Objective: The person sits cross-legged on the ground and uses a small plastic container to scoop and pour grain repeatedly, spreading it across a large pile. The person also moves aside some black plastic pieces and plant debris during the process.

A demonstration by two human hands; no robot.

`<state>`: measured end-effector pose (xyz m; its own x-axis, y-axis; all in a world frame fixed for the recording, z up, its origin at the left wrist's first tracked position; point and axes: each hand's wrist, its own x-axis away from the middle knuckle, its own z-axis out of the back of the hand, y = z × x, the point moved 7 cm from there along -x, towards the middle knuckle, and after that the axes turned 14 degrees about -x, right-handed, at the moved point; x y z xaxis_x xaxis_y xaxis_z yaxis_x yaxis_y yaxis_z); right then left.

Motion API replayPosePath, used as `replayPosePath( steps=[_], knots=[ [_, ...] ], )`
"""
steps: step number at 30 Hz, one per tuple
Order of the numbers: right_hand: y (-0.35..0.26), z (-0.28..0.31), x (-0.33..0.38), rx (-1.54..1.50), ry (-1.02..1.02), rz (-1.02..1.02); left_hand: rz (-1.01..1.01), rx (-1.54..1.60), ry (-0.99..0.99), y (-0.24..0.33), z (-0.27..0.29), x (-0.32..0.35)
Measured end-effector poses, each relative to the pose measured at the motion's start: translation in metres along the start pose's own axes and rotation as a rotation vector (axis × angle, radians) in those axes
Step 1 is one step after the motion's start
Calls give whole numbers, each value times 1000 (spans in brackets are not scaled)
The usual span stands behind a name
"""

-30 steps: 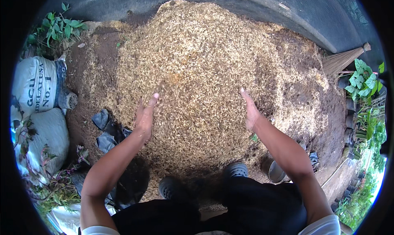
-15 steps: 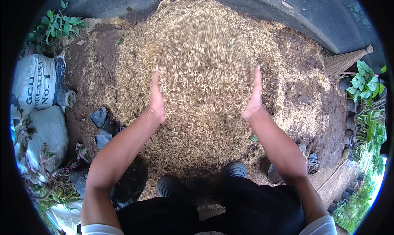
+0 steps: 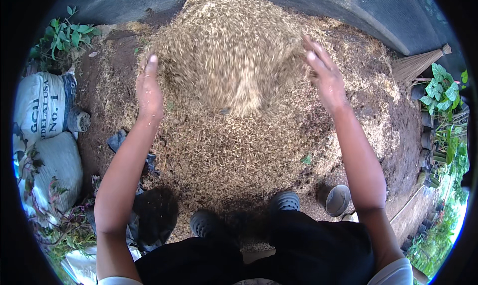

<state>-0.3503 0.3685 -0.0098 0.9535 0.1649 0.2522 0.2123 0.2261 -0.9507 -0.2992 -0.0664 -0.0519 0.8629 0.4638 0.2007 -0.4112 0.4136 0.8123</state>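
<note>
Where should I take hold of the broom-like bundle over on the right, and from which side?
Probably with the right hand, around the narrow neck near the upper-right end of the broom-like bundle, coming from the person's side. It gathers slim there, while its lower-left end fans wide; the dark sheet seems to back its far side.

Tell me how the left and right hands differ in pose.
The left hand points almost straight up the picture; the right hand slants up and inward. The right hand reaches higher in view than the left hand. Both are bare and open, palms turned inward, with motion-blurred tan husk-like flakes between them.
</note>
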Motion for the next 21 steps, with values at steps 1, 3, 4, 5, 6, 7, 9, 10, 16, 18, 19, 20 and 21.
replayPosePath(
  steps=[1,3,4,5,6,7,9,10,16,18,19,20,21],
  knots=[
    [14,24,-3,264,62,0,-81,-198,8,-14,8,-10],
    [55,58,-6,688,195,-89,26,-599,-29,-65,18,-12],
    [79,62,-4,741,175,-110,121,-820,-74,-90,24,-11],
    [105,69,4,809,175,-194,55,-881,-90,-100,26,-11],
    [129,76,9,899,171,-340,40,-956,-125,-113,28,-8],
    [141,79,7,806,164,-359,44,-1046,-163,-121,29,-7],
    [158,84,6,680,108,-495,81,-867,-250,-127,26,-10],
    [161,82,5,627,60,-554,98,-782,-292,-125,23,-11],
    [154,38,40,26,-51,-834,335,-350,-428,-119,14,14],
    [153,21,54,-131,7,-835,376,-190,-418,-119,11,25],
    [152,17,59,-205,60,-825,370,-117,-399,-117,8,26],
    [153,11,65,-240,95,-849,329,-195,-354,-115,9,24],
    [153,5,71,-296,126,-853,343,-68,-423,-113,1,28]
  ],
)
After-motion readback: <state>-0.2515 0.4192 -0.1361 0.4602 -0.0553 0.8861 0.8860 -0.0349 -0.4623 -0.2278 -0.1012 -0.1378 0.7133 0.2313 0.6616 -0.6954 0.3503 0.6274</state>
